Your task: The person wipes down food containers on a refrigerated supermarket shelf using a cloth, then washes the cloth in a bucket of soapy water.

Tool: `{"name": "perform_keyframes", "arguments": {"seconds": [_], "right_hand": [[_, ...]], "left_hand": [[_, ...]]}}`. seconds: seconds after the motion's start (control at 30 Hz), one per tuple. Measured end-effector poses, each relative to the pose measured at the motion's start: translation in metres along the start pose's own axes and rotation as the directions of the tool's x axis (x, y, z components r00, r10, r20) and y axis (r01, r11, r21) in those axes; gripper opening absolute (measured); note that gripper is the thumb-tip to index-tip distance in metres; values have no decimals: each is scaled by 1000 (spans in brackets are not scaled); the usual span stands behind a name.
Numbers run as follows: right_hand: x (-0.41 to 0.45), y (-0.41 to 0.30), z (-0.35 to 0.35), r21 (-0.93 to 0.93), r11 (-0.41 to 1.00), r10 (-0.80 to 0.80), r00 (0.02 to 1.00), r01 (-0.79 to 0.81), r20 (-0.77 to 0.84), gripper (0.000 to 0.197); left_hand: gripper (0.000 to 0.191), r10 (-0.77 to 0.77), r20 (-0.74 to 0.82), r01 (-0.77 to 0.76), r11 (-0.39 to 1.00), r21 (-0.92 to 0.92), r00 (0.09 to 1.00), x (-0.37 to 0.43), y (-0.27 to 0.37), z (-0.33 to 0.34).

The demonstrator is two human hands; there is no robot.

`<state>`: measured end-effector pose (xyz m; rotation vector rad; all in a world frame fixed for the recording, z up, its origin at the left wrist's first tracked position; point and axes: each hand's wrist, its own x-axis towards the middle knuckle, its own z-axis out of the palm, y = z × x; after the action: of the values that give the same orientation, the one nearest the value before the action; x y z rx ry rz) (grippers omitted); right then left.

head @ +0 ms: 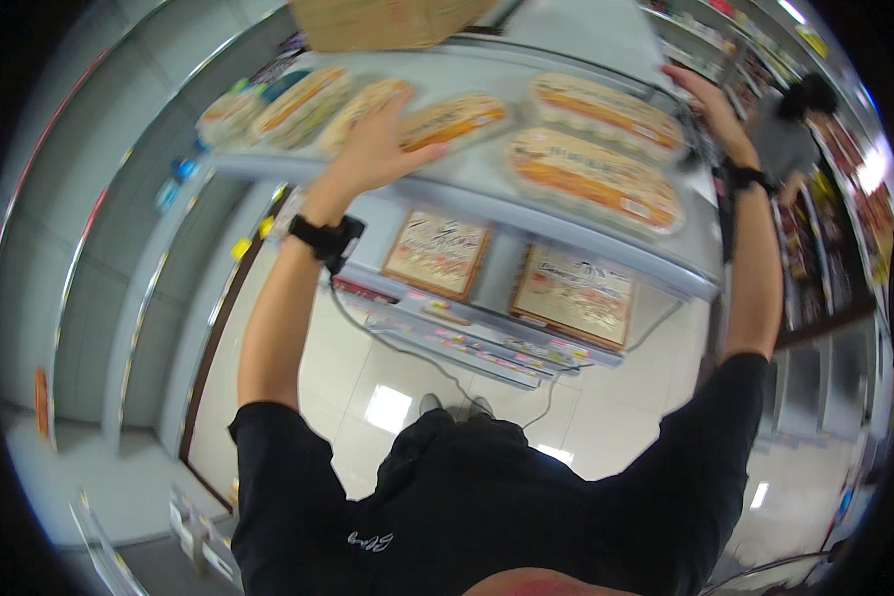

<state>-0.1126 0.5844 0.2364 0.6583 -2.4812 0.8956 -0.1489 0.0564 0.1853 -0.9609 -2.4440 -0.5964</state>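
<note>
My left hand [376, 145] is over the front of a white shelf [484, 167], thumb spread from the fingers. It overlaps a clear plastic pack with an orange-banded label [454, 123], and a similar pack [357, 112] is partly hidden behind it. Blur obscures how firmly it touches either one. My right hand [708, 108] is raised at the shelf's right end with nothing in it, near a dark cord. Between the hands lie two long oval packs, a rear one [603, 112] and a front one [596, 179], apparently holding eggs. Each wrist wears a black band.
Behind the packs stands a cardboard box [395, 22]. More packs [298, 108] sit at left. Boxes with printed fronts [436, 253] fill a lower shelf. A cable [387, 343] hangs toward the floor. Another person [790, 134] is by shelving at right; tall grey shelving [97, 298] lines the left.
</note>
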Motion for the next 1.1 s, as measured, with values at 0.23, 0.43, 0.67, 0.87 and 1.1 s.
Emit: {"name": "perform_keyframes", "arguments": {"seconds": [0.23, 0.43, 0.67, 0.87, 1.1], "right_hand": [[-12, -151, -15, -274, 959, 96, 994, -77, 55, 38], [65, -256, 120, -403, 794, -238, 843, 455, 483, 59], [140, -227, 225, -649, 674, 177, 776, 352, 605, 105], [152, -259, 234, -542, 794, 257, 656, 275, 710, 98], [183, -246, 200, -576, 815, 333, 757, 68, 562, 101]], "left_hand": [[56, -245, -208, 212, 963, -168, 947, -41, -40, -66], [77, -42, -169, 102, 926, 363, 985, -13, -67, -45], [91, -129, 194, 92, 978, 188, 972, 38, -72, -36], [94, 12, 172, -34, 992, 124, 985, 35, -86, -41], [105, 44, 164, -41, 999, -23, 986, 20, -75, -47]]}}
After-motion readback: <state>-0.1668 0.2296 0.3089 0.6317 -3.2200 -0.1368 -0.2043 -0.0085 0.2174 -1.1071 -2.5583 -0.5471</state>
